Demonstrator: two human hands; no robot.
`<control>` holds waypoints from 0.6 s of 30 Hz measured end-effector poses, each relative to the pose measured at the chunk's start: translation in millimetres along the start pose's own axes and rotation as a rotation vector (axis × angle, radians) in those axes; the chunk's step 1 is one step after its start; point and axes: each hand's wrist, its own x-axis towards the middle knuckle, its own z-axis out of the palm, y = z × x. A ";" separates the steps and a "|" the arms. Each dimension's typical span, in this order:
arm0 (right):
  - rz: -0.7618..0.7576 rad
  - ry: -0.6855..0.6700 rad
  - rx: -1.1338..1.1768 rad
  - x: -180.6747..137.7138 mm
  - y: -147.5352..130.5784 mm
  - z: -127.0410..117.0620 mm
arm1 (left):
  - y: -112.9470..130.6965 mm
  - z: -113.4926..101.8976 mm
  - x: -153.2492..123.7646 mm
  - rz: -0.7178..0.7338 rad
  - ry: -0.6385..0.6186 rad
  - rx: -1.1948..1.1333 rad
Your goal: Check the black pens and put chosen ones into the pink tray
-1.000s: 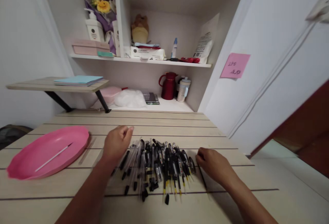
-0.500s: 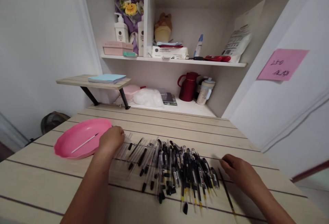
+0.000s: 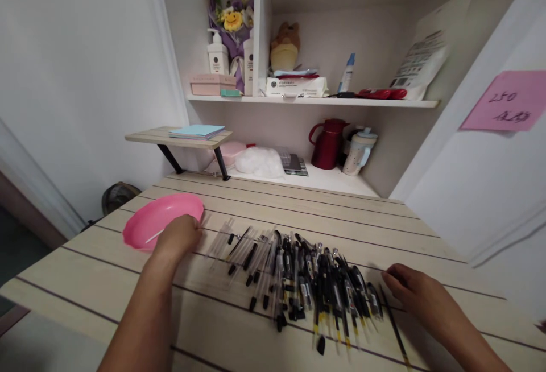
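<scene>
Left hand (image 3: 177, 238) hides tray (image 3: 147, 224) rim.

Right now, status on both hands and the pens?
Left hand at pink tray rim, grip unclear. Right hand resting beside pen pile, holding nothing. Pens spread loose on table.

My left hand (image 3: 178, 238) reaches forward and to the left, arm nearly straight, back of the hand up, fingers curled under and out of sight, so I cannot tell how tightly they close. My right hand (image 3: 416, 290) lies low and flat, well apart from the left, palm down, fingers (image 3: 390, 275) loosely bent and pointing left, forearm running back toward my body.
</scene>
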 end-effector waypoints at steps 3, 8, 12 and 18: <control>-0.019 0.008 0.000 0.2 -0.1 1.4 | 6.8 9.6 -10.5 0.009 -0.057 0.097; -0.029 0.014 0.012 0.3 -0.4 3.5 | 26.8 23.5 -16.9 0.027 -0.045 0.221; -0.029 0.012 0.023 -0.8 -3.9 2.8 | 38.7 28.2 -7.8 0.032 -0.118 0.254; 0.000 0.012 0.004 -1.6 -12.7 -0.4 | 42.1 32.6 6.5 0.006 -0.178 0.277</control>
